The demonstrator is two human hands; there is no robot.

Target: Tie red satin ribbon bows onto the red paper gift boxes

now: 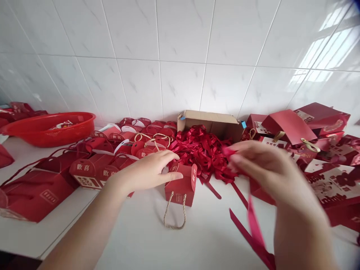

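**Q:** What does the left of the figure show?

**A:** A red basin (pixel 47 129) and rows of folded cartons (pixel 112 150) on the counter (pixel 202 240). The left hand (pixel 149 170) steadies the box (pixel 181 185) at centre, just in front of the ribbon pile (pixel 202 148). Its fingers lie over the top flap and its thumb runs along the front. The box's rope handle (pixel 174 213) hangs forward.

**Q:** And the right?

**A:** The right hand (pixel 264 168), blurred, appears to pinch one end of a ribbon (pixel 254 221) between thumb and fingertips. The ribbon's tail trails down to the counter, apart from the box.

**Q:** What makes for good handling here?

**A:** Probably a firm but light hold on the flap, so the thin card does not crease. The ribbon is best held flat and untwisted. Its loose tail should be kept away from the handle and the pile, where it could snag.
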